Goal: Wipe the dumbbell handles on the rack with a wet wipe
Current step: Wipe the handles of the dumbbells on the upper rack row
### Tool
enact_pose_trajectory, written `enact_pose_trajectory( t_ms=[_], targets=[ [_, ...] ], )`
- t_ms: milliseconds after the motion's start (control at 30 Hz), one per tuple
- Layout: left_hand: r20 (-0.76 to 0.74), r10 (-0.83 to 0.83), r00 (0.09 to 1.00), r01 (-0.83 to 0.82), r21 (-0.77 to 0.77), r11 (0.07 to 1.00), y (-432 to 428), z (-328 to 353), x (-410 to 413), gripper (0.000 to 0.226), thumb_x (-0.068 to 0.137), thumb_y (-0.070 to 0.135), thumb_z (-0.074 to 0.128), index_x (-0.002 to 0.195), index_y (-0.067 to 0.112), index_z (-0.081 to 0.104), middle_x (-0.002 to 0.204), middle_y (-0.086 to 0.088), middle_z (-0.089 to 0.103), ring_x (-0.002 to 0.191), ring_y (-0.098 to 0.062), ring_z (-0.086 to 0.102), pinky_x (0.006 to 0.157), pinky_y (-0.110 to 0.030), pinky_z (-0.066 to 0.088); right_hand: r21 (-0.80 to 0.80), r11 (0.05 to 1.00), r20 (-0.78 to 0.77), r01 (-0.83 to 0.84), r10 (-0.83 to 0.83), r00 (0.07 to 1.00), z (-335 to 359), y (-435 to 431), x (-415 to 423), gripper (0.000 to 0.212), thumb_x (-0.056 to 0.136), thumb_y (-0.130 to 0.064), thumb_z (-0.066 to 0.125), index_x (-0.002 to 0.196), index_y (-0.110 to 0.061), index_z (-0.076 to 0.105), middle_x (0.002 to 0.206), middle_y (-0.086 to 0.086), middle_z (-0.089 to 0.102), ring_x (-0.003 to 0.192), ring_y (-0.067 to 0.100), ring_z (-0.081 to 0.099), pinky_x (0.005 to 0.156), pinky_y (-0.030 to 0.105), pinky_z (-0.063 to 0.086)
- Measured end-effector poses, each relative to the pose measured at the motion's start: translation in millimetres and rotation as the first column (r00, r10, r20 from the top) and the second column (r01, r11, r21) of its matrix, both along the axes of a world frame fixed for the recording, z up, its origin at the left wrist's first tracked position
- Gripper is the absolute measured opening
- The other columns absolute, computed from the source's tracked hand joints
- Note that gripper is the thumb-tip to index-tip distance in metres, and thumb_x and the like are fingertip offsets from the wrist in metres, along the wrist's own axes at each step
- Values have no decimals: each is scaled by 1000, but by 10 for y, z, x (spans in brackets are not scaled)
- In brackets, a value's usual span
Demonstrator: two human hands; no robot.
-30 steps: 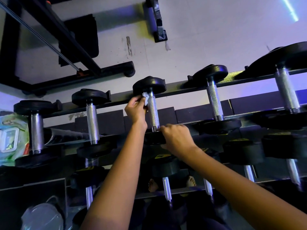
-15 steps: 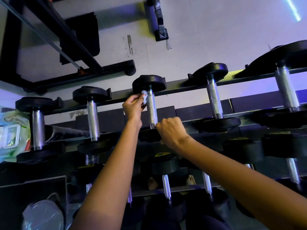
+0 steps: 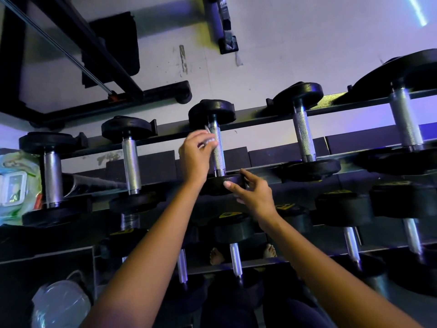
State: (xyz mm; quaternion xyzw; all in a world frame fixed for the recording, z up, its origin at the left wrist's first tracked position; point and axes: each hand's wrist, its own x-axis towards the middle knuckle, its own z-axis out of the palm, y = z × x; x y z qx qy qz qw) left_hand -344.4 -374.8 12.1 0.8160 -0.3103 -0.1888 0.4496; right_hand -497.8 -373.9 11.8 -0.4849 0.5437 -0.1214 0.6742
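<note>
left hand point(image 3: 195, 159) pinching wet wipe point(image 3: 208, 139) against dumbbell handle point(image 3: 218, 152), i'm seeing right hand point(image 3: 256, 196) resting loose fingers on its near weight point(image 3: 212, 185)

Rack point(image 3: 260, 120): five dumbbells side by side on top.
Middle dumbbell point(image 3: 219, 151): left hand point(image 3: 195, 158) pinches wet wipe point(image 3: 209, 140) beside handle; right hand point(image 3: 256, 196) touches near head.
Below: lower dumbbells point(image 3: 234, 227).

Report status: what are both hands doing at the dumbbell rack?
Left hand pinches wet wipe against middle dumbbell handle. Right hand touches its near head. Nothing blocking.
</note>
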Motion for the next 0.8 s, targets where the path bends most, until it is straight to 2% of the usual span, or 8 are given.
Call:
enact_pose_trajectory(
  t_ms=[100, 200, 367, 467, 567, 633, 700, 800],
  targets=[
    [119, -42, 992, 40, 22, 999, 98, 19, -32, 15, 80, 7, 69, 94, 3, 73, 104, -7, 65, 88, -8, 58, 75, 1, 38, -228, 943, -68, -240, 231, 971, 20, -58, -170, 71, 68, -29, 82, 132, -18, 53, 109, -7, 61, 98, -2, 57, 86, 9, 42],
    [210, -252, 945, 239, 85, 967, 417, 53, -168, 13, 79, 1, 68, 91, 3, 74, 95, -7, 70, 85, -9, 63, 81, 1, 38, -460, 735, -233, -498, 441, 866, -69, -230, -244, 61, 70, -19, 81, 126, -15, 58, 117, 0, 60, 101, 13, 61, 88, 22, 48],
    [298, -297, 907, 275, 114, 955, -34, 128, 39, 17, 80, -6, 63, 95, -2, 71, 101, -13, 65, 86, -17, 60, 80, -10, 40, -345, 532, -379, -773, 675, 633, -34, -562, -49, 69, 66, -24, 84, 129, -24, 57, 112, 7, 69, 89, 15, 61, 75, 16, 40],
    [351, -317, 881, 278, 159, 948, -88, 113, 115, 17, 82, 1, 64, 96, 0, 71, 103, -10, 66, 91, -25, 62, 82, -30, 49, -270, 414, -526, -869, 693, 493, 110, -630, -4, 65, 71, -31, 80, 131, -27, 55, 112, 9, 69, 106, 25, 62, 82, 28, 44],
    [371, -419, 829, 339, 262, 904, 261, 151, -44, 14, 80, 5, 68, 92, 4, 73, 100, -6, 67, 90, -23, 61, 79, -31, 48, -244, 98, -812, -965, 523, 258, 303, -540, 168, 46, 81, -28, 72, 123, -15, 57, 116, 7, 64, 109, 25, 60, 78, 30, 42],
    [309, -419, 854, 358, 236, 904, 280, 154, -20, 12, 79, 2, 68, 89, 3, 73, 96, -6, 65, 85, -18, 60, 77, -24, 49, -260, -69, -879, -963, 429, 207, 388, -433, 269, 32, 87, -26, 66, 115, -12, 57, 113, 4, 64, 105, 22, 61, 72, 28, 38],
    [243, -302, 922, 267, 168, 949, 75, 170, 106, 12, 80, -1, 66, 90, 2, 73, 96, -8, 63, 81, -13, 57, 73, -6, 43, -287, 15, -828, -958, 500, 256, 364, -442, 195, 43, 83, -33, 69, 119, -14, 55, 116, 4, 62, 107, 24, 60, 75, 30, 40],
    [215, -204, 955, 191, 80, 978, -89, 149, 211, 13, 80, -2, 65, 90, 1, 72, 95, -9, 64, 80, -8, 55, 70, 1, 37, -268, 486, -411, -832, 723, 555, 163, -517, -81, 77, 66, -35, 82, 134, -25, 48, 127, 1, 59, 101, 22, 62, 87, 33, 47]
  ],
)
